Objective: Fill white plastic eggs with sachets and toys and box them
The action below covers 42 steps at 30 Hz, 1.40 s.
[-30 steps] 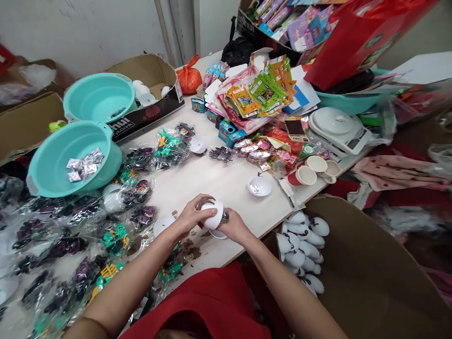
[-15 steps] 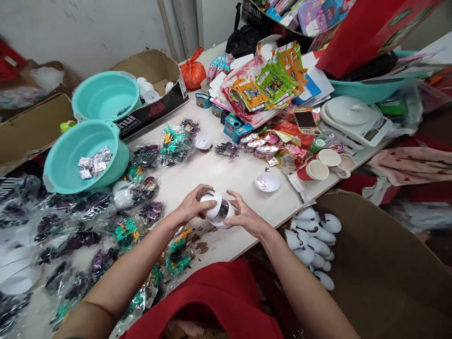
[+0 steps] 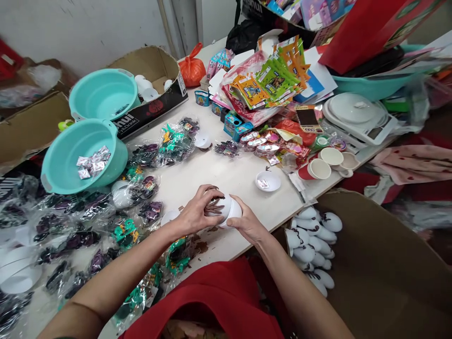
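Over the front part of the table, a white plastic egg is between my hands, its two halves fitted together along a slanting seam. My left hand wraps the half with a brown printed pattern, fingers curled over its top. On the other half, my right hand grips with thumb below and fingers behind. Whatever the egg contains is hidden. Another white half shell lies beside my left wrist. To the right, an open white half shell holds a small silvery packet.
Bagged toy parts cover the left side. Two turquoise basins stand there, the nearer with small packets. Snack pouches, paper cups and a white scale sit behind. A cardboard box with white eggs is below right.
Half a second ago the egg stood partly open, dark contents showing between its halves. Now the halves meet, and my left hand has closed over the printed half.
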Available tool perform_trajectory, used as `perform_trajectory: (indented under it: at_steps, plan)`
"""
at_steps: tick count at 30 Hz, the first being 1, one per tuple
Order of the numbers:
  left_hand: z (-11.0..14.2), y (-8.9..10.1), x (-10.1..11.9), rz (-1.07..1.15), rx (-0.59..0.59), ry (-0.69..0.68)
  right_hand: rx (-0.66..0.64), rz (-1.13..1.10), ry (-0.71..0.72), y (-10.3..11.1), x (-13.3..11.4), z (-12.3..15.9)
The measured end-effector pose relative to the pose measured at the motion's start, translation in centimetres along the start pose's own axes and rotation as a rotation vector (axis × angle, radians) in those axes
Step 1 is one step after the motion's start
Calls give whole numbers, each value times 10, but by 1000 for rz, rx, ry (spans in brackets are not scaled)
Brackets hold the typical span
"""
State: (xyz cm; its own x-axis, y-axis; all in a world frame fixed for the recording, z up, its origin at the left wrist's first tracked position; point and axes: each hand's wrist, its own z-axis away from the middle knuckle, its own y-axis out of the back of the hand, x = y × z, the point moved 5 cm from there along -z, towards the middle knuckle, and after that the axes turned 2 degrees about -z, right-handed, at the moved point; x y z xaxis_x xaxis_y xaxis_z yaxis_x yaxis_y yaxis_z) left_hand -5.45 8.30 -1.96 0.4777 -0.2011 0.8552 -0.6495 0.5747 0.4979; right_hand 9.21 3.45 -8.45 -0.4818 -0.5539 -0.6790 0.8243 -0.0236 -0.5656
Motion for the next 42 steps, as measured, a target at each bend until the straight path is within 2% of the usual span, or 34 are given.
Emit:
perform_trajectory:
  at_steps: [2, 6, 12, 19, 25, 30, 32, 34, 37, 42]
  plan:
    - [-1, 5, 4, 22, -6, -2, 26, 63, 68, -1, -3, 0]
    - [3, 9, 6, 178, -125, 47, 58, 206, 119, -2, -11, 2]
    - [13, 11, 9, 249, -41, 33, 21, 362, 115, -6, -22, 10]
    - [14, 12, 7, 390, -139, 35, -25, 433, 96, -12, -25, 12]
    - [12, 15, 13, 306, -249, -16, -29, 280, 54, -11, -17, 12]
    - [11, 14, 6, 270, -235, -18, -40, 71, 10, -15, -6, 12]
    - [9, 12, 0, 349, -198, 73, -15, 1, -57, -17, -1, 12]
    - [9, 8, -7, 453, -185, 233, 17, -52, -100, -18, 2, 13]
    - [12, 1, -10, 583, -208, 425, 40, -46, -87, -19, 2, 17]
    - [21, -12, -8, 695, -155, 537, 109, 12, -130, -17, 4, 21]
